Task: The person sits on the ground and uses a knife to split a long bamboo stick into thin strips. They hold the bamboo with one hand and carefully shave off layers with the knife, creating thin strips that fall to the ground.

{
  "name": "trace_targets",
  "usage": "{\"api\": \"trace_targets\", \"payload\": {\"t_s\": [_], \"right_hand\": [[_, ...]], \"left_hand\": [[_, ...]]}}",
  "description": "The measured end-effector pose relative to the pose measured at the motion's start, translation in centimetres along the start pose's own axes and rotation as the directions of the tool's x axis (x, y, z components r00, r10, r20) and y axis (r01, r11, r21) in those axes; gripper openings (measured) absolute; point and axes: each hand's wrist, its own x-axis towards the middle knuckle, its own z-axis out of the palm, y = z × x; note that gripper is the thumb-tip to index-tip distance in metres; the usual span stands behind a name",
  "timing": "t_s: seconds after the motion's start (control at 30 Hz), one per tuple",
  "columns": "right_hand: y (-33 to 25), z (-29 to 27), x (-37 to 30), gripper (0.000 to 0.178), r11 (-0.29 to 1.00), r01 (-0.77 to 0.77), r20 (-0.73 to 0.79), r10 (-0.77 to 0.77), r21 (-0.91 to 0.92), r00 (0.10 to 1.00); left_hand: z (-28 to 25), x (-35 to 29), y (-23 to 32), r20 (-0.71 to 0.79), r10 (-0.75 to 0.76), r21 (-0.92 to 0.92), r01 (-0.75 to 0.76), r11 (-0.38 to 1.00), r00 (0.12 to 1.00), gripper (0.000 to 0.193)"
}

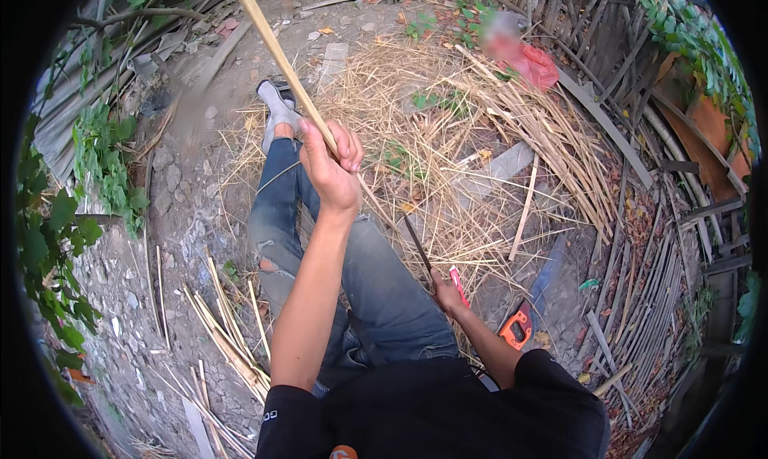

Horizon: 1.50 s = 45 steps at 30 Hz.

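My left hand (334, 167) is closed around a long bamboo strip (276, 47), which slants from the upper left down toward the right. My right hand (448, 293), low and to the right beside my thigh, grips a knife with a long dark blade (418, 245). A pink-red piece (458, 283) shows at that hand; whether it is part of the handle I cannot tell. The strip's thin lower end comes close to the blade's tip; I cannot make out whether they touch. Beneath both lie straw-coloured bamboo shavings (384, 91). My legs in torn jeans (392, 283) stretch forward.
A handsaw (516, 327) with an orange handle lies right of my right hand. Bamboo strips are heaped (544, 131) at the far right, near a red plastic bag (538, 65). More strips (228, 323) lie to my left. A pole fence (656, 299) and leafy vines (64, 251) border the ground.
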Motion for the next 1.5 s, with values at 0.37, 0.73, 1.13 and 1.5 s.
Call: {"api": "trace_targets", "payload": {"t_s": [0.37,0.73,1.13,1.5], "right_hand": [[-1.4,0.7,-0.3,0.063,0.935,-0.093,0.119,0.055,0.343,0.991],[-15.4,0.9,-6.0,0.064,0.370,0.746,-0.267,-0.770,0.554,0.580],[-13.3,-1.2,-4.0,0.063,0.925,0.131,0.070,-0.166,0.356,0.984],[0.1,-0.9,0.9,0.063,0.962,-0.167,0.144,0.138,0.216,0.980]], "left_hand": [[5.5,0.4,-2.9,-0.367,0.181,0.004,-0.193,0.981,0.912,0.060],[2.8,1.5,-2.6,-0.426,0.247,0.058,-0.246,0.968,0.870,0.059],[1.1,2.2,-2.7,-0.418,0.276,0.077,-0.269,0.960,0.865,0.056],[4.4,0.6,-3.4,-0.220,0.205,-0.027,-0.216,0.976,0.954,0.055]]}}
